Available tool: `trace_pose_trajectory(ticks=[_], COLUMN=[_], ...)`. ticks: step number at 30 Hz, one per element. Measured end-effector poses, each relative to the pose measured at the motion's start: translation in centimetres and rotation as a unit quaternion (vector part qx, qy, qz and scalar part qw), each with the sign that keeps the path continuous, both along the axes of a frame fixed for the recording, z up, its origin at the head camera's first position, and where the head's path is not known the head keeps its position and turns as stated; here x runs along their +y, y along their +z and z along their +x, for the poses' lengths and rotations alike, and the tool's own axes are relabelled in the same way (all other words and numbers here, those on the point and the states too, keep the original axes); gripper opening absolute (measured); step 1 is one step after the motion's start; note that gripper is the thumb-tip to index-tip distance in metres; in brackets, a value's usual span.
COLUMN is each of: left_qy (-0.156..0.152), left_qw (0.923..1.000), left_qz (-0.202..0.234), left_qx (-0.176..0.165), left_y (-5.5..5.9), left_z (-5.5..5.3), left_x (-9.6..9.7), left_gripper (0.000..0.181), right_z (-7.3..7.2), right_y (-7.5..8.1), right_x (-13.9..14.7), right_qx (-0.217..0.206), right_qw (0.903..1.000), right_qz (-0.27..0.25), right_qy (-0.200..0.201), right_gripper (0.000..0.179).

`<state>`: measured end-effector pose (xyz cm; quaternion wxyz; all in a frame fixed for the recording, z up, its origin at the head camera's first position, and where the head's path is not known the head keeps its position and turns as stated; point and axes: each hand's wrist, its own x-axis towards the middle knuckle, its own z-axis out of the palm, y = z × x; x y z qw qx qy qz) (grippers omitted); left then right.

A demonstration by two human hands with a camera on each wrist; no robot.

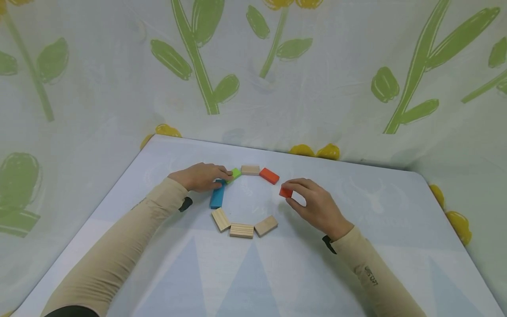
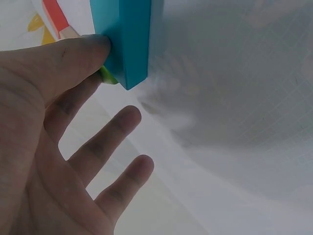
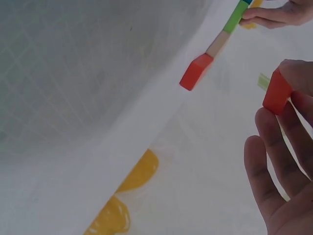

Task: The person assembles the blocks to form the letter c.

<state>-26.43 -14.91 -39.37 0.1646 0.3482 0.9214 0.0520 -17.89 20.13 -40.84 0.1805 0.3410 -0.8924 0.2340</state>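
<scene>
My right hand (image 1: 317, 207) pinches a red block (image 1: 286, 192) between thumb and fingertips, to the right of the ring of blocks. In the right wrist view, the other fingers spread loosely below this red block (image 3: 278, 93). On the ring's left side, my left hand (image 1: 203, 176) has its thumb against the blue block (image 1: 217, 199) and a forefinger at the green block (image 1: 236, 174). The left wrist view shows the thumb on the blue block's face (image 2: 134, 44) and two other fingers extended away from it.
A plain wooden block (image 1: 250, 170) and another red block (image 1: 269, 176) continue the ring at the back. Three more wooden blocks, the middle one (image 1: 241, 230) striped, curve along the front. The white table (image 1: 356, 268) ends at a flower-patterned cloth (image 1: 332, 97) behind.
</scene>
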Motion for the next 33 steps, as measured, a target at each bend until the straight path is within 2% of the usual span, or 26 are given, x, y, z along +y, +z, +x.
trace_pose_trajectory(ticks=[7,10,22,29,33], left_qy=[-0.004,-0.005,-0.008,-0.018,-0.016], left_qw=[1.0,1.0,0.9999,0.9998,0.9998], left_qz=[0.007,0.007,0.008,0.012,0.012], left_qx=[-0.001,0.0,0.001,0.003,0.001], left_y=[0.1,0.0,0.1,0.0,0.0], left_z=[0.0,0.0,-0.1,-0.1,-0.1], left_x=[-0.1,-0.1,0.1,0.1,0.1], left_gripper=[0.045,0.045,0.045,0.044,0.044], right_z=[0.1,0.1,0.5,0.7,0.7], right_y=[-0.5,-0.7,-1.5,-1.8,-1.8], right_x=[-0.3,-0.4,-0.7,-1.0,-1.2], right_qx=[0.002,-0.003,-0.045,-0.095,-0.108], right_qw=[0.9997,0.9995,0.9963,0.9906,0.9877], right_qz=[0.008,0.022,0.071,0.098,0.111], right_qy=[0.024,0.022,0.018,0.013,0.024], right_gripper=[0.045,0.044,0.042,0.038,0.035])
